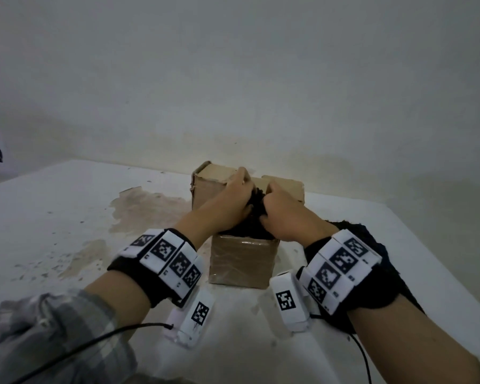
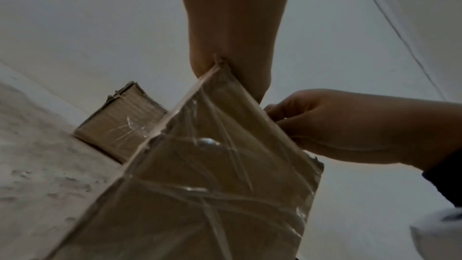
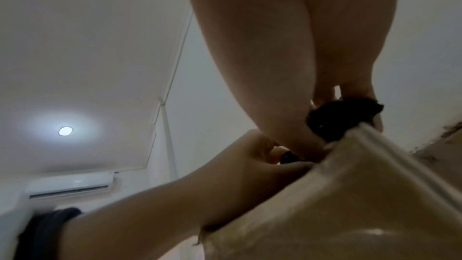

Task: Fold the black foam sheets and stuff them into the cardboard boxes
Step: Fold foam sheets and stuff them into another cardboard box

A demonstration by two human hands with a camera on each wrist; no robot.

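Left wrist: black band (image 1: 139, 275) carrying white blocks (image 1: 166, 259) printed with black square codes. Right wrist: same black band (image 1: 372, 297) and coded white blocks (image 1: 341, 261). Thin black cables (image 1: 94, 342) trail off. Grey plaid sleeve (image 1: 53, 336) on left arm.

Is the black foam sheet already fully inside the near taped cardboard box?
No: in the head view a bunch of black foam sheet sticks up above the near taped cardboard box, gripped by the left hand and right hand.

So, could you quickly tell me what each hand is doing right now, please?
Left hand: fingers curled on the black foam, pushing it into the near box.
Right hand: gripping the same foam.
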